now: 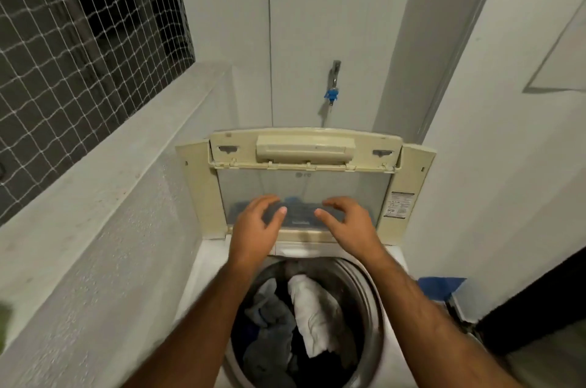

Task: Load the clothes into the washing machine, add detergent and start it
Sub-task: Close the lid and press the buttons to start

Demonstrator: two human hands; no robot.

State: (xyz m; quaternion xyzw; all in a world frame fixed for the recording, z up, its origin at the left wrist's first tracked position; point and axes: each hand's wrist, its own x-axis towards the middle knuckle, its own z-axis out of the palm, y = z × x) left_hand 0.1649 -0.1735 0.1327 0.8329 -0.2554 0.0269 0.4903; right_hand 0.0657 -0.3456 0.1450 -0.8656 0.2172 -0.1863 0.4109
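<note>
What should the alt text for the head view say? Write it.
Two bare hands, left hand and right hand, reach with relaxed fingers toward the raised lid of a top-loading washing machine. Clothes fill the drum below; a tap is on the wall behind.

Pale walls (333, 7), netted window (79, 39) left, tap (334, 74) on the far wall.
</note>
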